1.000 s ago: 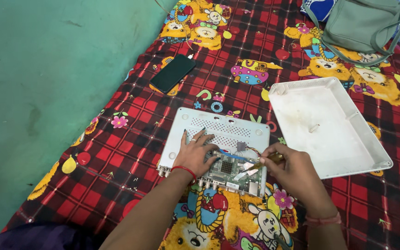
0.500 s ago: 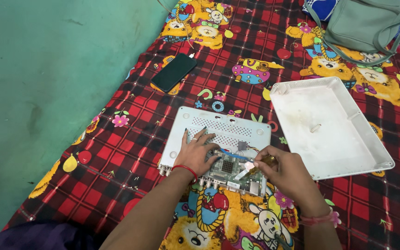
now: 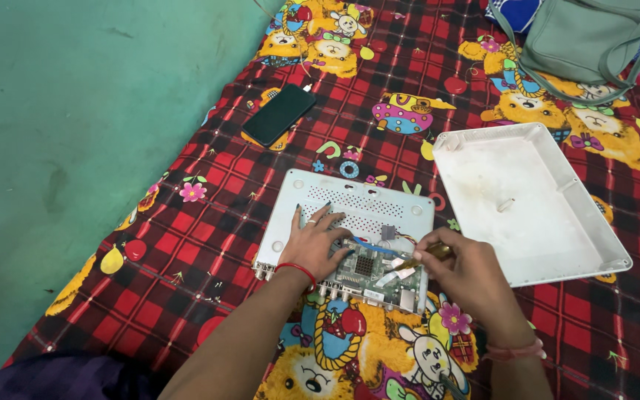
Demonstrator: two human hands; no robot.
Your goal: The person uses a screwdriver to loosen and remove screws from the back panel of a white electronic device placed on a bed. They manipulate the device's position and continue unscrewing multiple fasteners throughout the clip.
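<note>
Red-and-black checked cloth with cartoon bears and fruit covers the work surface, bordered on the left-hand side by a bare green floor. Left hand lies flat, fingers spread, on the opened white perforated device case, while the right hand is closed around a thin yellow-handled tool tipped onto the green circuit board between both hands. Beyond the right hand lie a detached white plastic cover and grey-green shoulder bag; beyond the left, a black smartphone.
</note>
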